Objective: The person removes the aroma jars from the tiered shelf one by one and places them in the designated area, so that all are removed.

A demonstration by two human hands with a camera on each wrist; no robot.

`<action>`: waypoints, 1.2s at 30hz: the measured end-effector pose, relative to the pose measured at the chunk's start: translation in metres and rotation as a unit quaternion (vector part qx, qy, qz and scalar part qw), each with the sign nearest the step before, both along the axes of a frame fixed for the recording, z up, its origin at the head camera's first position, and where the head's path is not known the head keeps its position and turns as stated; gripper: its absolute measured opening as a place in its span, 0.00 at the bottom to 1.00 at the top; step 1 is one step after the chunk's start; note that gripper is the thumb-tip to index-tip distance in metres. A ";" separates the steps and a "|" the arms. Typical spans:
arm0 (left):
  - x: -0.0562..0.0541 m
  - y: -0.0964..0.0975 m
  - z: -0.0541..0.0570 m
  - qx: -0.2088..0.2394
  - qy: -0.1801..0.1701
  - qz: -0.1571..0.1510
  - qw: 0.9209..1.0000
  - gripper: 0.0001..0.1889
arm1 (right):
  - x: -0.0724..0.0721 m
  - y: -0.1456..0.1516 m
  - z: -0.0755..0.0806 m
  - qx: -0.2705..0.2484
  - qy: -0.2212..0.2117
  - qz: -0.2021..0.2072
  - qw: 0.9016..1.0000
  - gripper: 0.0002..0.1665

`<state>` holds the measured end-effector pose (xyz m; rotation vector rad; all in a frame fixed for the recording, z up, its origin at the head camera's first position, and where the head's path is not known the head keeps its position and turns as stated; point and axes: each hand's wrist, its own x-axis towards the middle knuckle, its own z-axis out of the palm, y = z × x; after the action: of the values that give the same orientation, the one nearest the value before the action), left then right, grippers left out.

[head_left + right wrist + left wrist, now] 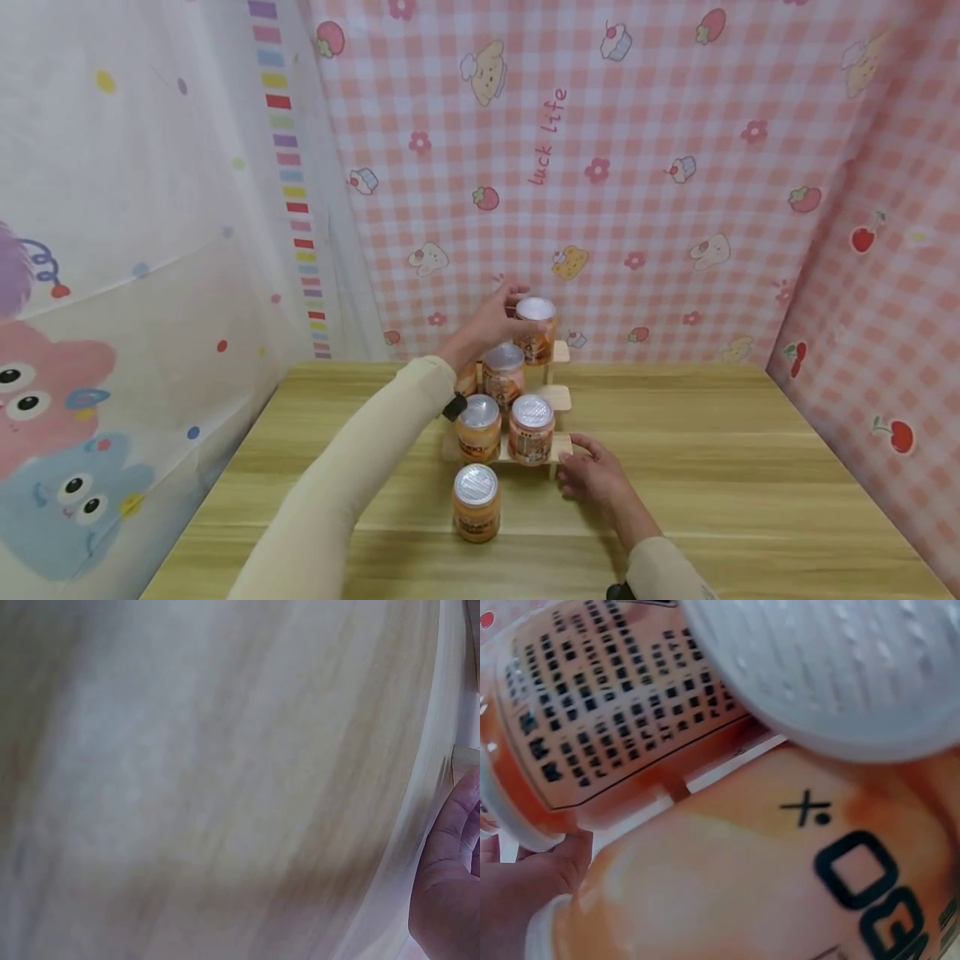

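Note:
My left hand (497,321) grips a jar with a silver lid (536,309) and orange label at the top step of a small wooden stepped rack (562,447), thumb across its front. In the left wrist view, fingers (551,874) show beside a jar with rows of dark print (615,697). My right hand (596,477) holds the right end of the lowest step. At the edge of the right wrist view, its fingers (450,825) meet the wood. Two similar jars, a left one (478,433) and a right one (531,433), stand on that lowest step.
On the middle step stands another jar (503,375), with one more (467,381) partly hidden behind the left sleeve. A single jar (477,504) stands on the wood-grain table (697,500) before the rack. A checked pink cloth (645,217) hangs behind.

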<state>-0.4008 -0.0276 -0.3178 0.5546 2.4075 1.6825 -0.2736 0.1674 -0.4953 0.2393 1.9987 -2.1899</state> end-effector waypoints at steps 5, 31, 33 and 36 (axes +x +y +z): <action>-0.001 0.002 -0.003 -0.006 -0.012 0.001 1.000 0.41 | 0.000 0.001 0.000 0.005 -0.008 -0.007 1.000 0.32; 0.004 -0.011 0.043 0.030 0.117 0.059 0.991 0.37 | -0.002 0.002 0.003 0.015 -0.002 -0.001 1.000 0.32; 0.007 -0.018 0.051 0.034 0.124 0.065 0.990 0.37 | -0.003 0.002 0.003 0.010 -0.001 0.001 1.000 0.32; 0.013 -0.030 0.060 0.042 0.125 0.070 0.989 0.38 | -0.004 0.002 0.002 0.009 -0.002 0.008 1.000 0.32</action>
<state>-0.3880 -0.0576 -0.2583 0.6601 2.6135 1.8802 -0.2772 0.1691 -0.4931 0.2295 2.0122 -2.1616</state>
